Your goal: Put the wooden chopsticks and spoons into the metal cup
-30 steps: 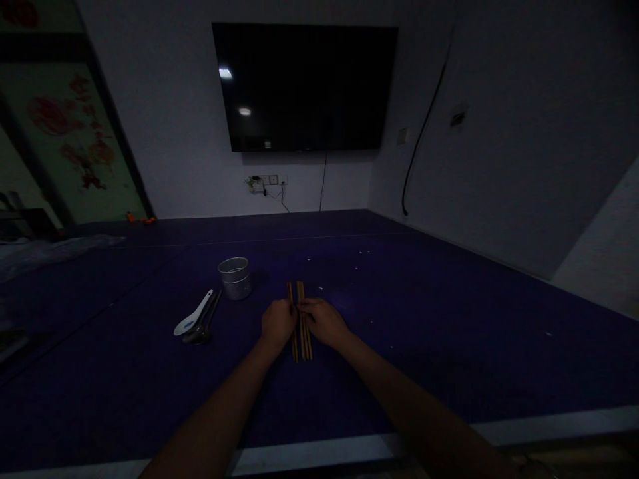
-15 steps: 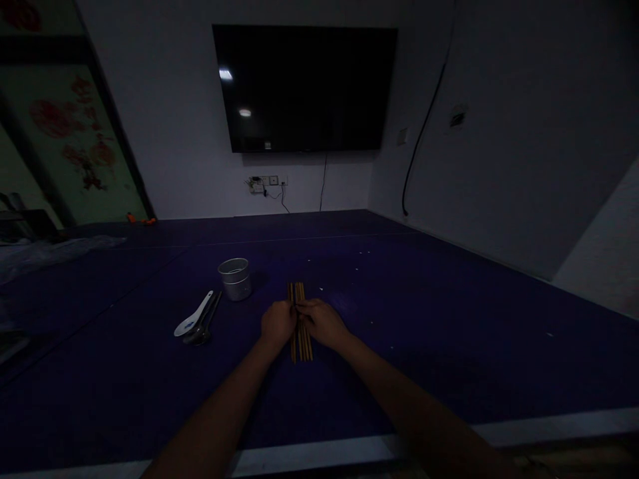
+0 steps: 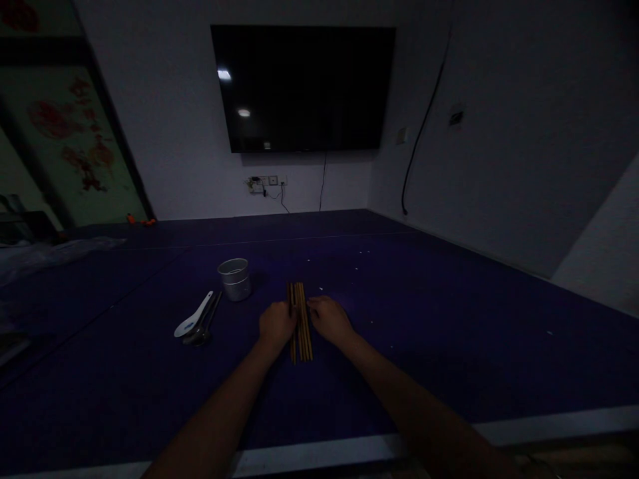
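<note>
A bundle of several wooden chopsticks (image 3: 301, 322) lies lengthwise on the dark blue table (image 3: 449, 346). My two hands flank it. My left hand (image 3: 276, 326) rests against the left side of the bundle with its fingers curled and its thumb on the sticks. My right hand (image 3: 329, 319) sits just to the right of the bundle, fingers curled under, with nothing visible in it. The light is dim and the fingertips are hard to make out.
A small metal cup (image 3: 234, 278) stands to the left of the chopsticks. A white ceramic spoon (image 3: 192, 315) and metal spoons (image 3: 202, 327) lie further left. A dark screen (image 3: 302, 86) hangs on the far wall. The table's pale front edge (image 3: 319, 452) runs below my arms.
My right hand has come off the chopsticks and shifted slightly right. The sticks now lie closer together in one bundle. My left hand has barely moved.
</note>
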`<act>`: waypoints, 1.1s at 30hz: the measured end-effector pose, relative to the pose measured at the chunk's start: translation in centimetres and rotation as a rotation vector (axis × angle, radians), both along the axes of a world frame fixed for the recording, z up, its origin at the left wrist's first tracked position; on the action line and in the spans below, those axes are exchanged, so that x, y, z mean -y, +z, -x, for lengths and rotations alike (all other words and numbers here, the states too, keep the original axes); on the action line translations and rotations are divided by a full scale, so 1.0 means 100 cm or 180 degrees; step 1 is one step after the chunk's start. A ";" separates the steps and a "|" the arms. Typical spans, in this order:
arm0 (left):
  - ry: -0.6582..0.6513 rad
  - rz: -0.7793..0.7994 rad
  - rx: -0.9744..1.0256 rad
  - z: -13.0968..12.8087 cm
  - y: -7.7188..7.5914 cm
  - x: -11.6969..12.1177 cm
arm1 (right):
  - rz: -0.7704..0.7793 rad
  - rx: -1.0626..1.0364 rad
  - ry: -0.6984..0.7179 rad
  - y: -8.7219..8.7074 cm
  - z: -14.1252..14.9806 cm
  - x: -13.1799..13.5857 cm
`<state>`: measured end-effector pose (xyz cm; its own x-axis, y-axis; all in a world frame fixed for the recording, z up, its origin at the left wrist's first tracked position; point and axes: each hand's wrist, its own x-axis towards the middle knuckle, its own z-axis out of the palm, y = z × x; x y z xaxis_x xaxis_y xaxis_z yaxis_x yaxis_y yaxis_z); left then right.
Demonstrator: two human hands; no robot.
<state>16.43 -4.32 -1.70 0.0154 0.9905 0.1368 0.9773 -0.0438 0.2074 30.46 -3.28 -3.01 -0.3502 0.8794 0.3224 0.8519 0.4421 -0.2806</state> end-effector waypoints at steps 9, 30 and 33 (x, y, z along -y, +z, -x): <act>-0.0179 0.0083 -0.0030 0.000 0.000 -0.001 | 0.0047 0.0086 0.0211 -0.003 0.000 -0.002; -0.0113 0.0085 0.0089 -0.002 -0.001 -0.003 | 0.0107 0.0115 0.0230 -0.001 0.001 0.002; -0.0095 0.0063 0.0126 -0.002 -0.002 -0.003 | 0.0119 0.0135 0.0227 -0.001 0.002 0.002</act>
